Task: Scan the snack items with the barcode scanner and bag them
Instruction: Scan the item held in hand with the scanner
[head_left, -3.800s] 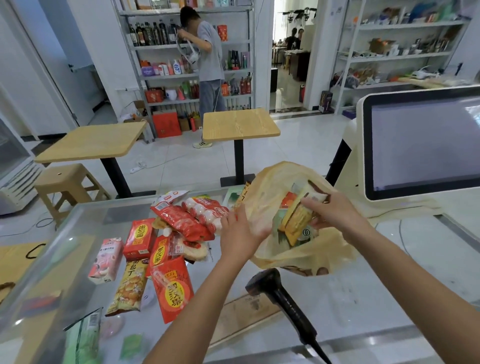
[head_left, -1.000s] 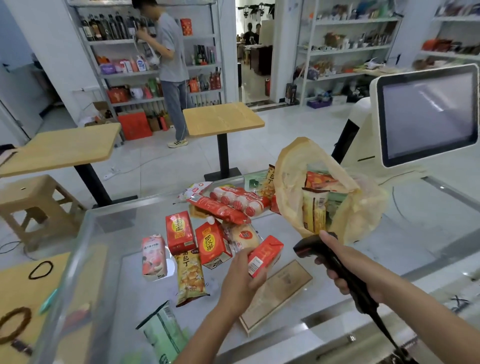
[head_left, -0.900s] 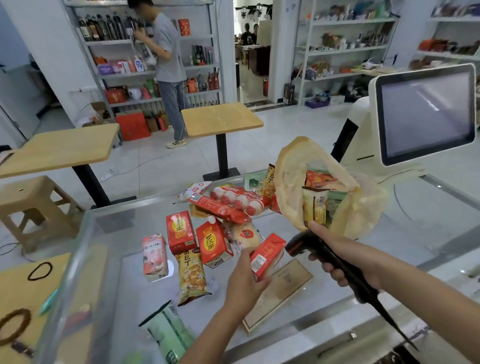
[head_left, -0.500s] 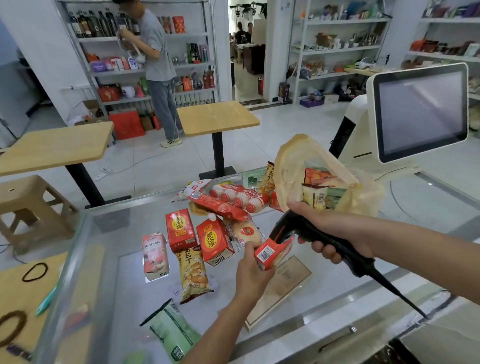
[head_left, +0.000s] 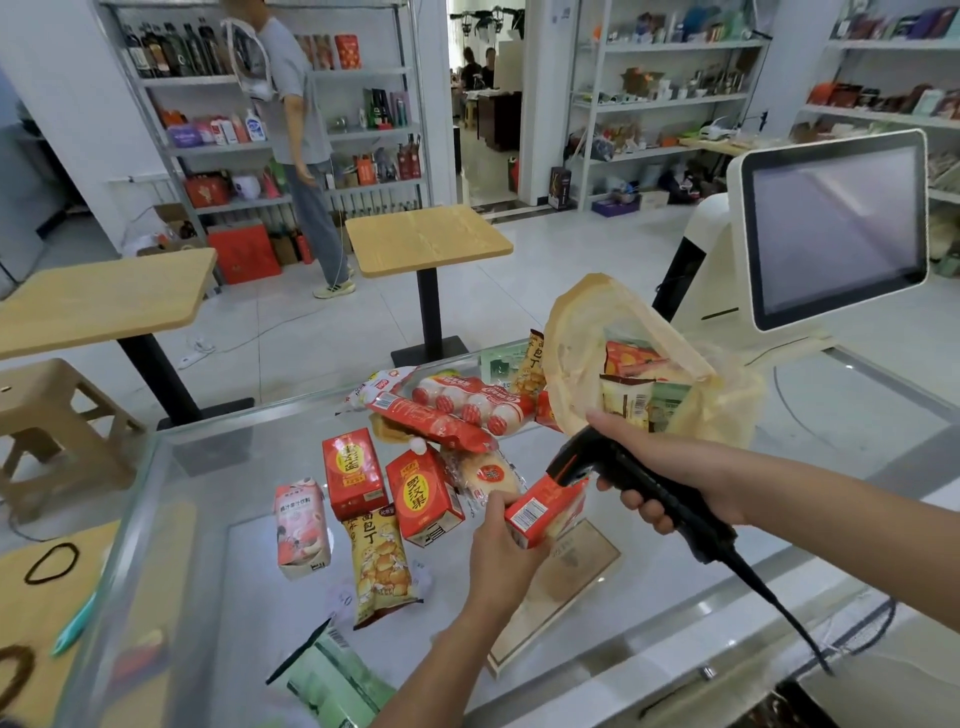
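My left hand (head_left: 501, 558) grips a small red carton (head_left: 545, 509) above the glass counter, its barcode end turned toward me. My right hand (head_left: 670, 467) holds the black barcode scanner (head_left: 623, 473) by its handle, and the scanner's head sits right over the carton's top. Behind them stands a yellowish plastic bag (head_left: 587, 353), open, with several snack packs inside. On the counter to the left lie more snacks: two red cartons (head_left: 353, 470), a pink drink carton (head_left: 301, 522), a yellow crouton pack (head_left: 379, 564) and red sausage packs (head_left: 467, 405).
A checkout screen (head_left: 836, 228) stands at the right behind the bag. A wooden plaque (head_left: 566, 577) lies on the glass counter (head_left: 208, 467) under my hands, and a green pack (head_left: 332, 675) lies at the near edge. The scanner cable (head_left: 795, 629) trails right. A person stands at the shelves beyond.
My right hand brought the scanner left and down from beside the bag until its head met the red carton. My left hand raised and turned that carton toward the scanner.
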